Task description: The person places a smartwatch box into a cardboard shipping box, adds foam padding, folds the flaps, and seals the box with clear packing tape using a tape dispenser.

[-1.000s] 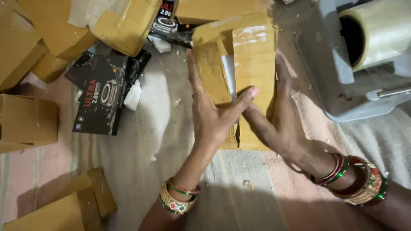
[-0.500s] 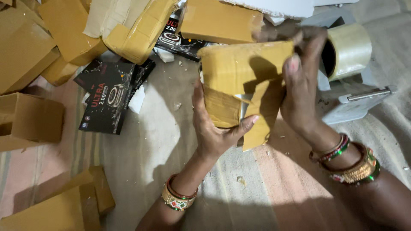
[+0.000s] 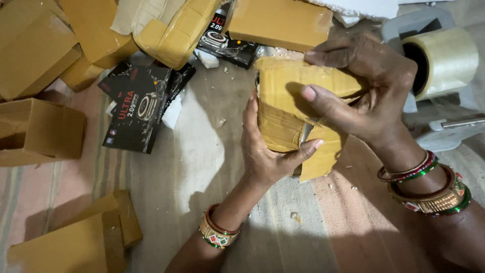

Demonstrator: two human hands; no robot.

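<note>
Fingers of the left hand point(image 3: 265, 154) clasp one taped brown parcel point(image 3: 298, 108) from below; the right hand point(image 3: 364, 91) pinches its top edge. Two black product boxes point(image 3: 139, 114) lie left of the fingers, one tape roll point(image 3: 444, 60) right.

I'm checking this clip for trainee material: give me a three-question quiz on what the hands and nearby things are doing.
1. True or false: both hands hold the taped brown parcel.
2. Which thing stands just beyond the right hand? A) a tape roll on a dispenser B) a pair of scissors C) a bottle
3. Fill in: the black boxes lie to the ____ of the left hand in the picture.

Key
1. True: the left hand grips its lower part, the right hand its top.
2. A, the tape roll.
3. Left.
</note>
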